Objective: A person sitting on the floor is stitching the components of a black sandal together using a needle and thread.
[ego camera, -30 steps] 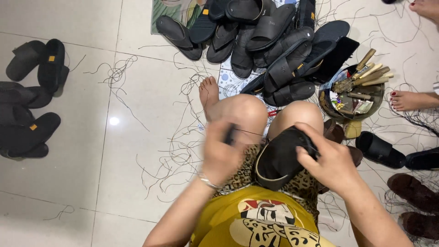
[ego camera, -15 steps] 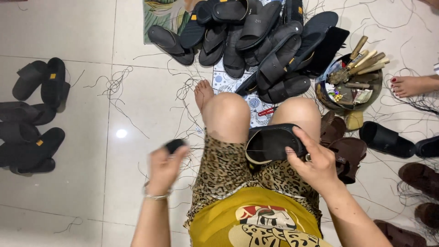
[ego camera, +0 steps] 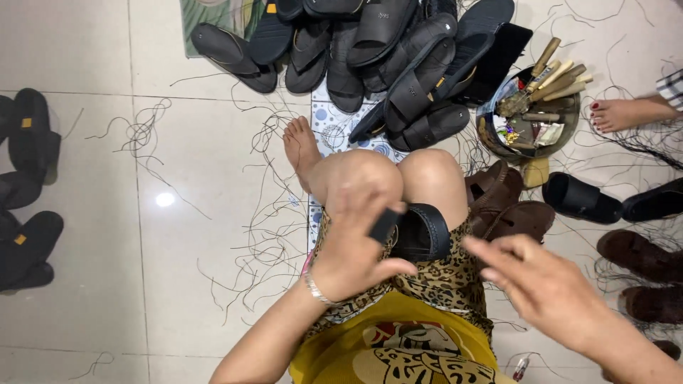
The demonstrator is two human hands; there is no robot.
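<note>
the left hand (ego camera: 352, 249) pinches a small black piece (ego camera: 383, 225) over the lap, close to the black sandal (ego camera: 420, 231) resting on the knees. the right hand (ego camera: 544, 284) is open, holding nothing.

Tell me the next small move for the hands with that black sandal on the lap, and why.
Probably bring the right hand back onto the black sandal. It lies loose on the lap between the knees, while the right hand hovers open beside it, touching nothing. The left hand pinches a small black piece right at the sandal's edge, so steadying the sandal seems needed first.
</note>
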